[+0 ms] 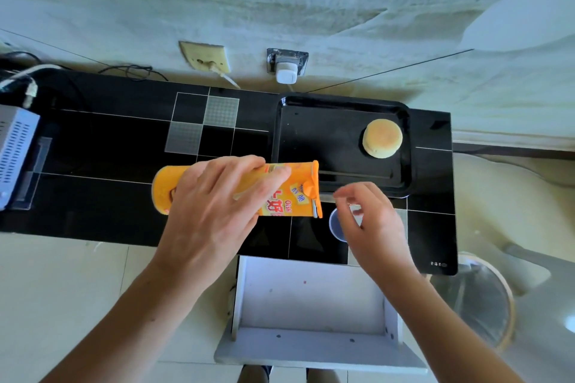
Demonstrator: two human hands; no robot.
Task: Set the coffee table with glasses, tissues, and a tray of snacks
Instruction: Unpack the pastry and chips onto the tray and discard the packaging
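My left hand [217, 202] grips an orange snack can [280, 193] from above. The can lies on its side in the air, its mouth pointing right toward the black tray [311, 134]. A round yellow pastry [382, 138] sits at the tray's right end. Just right of the can's mouth hovers my right hand [373, 227], fingers loosely curled and apart, with nothing seen in them. A clear round lid [336, 224] lies on the black glass table [109, 149] under that hand, partly hidden by it.
A grey vented box [15, 152] and cables sit at the table's left end. A white open drawer or stool [311, 305] stands in front of the table. At the right stands a round wire bin [479, 298]. Wall sockets [287, 64] are behind the table.
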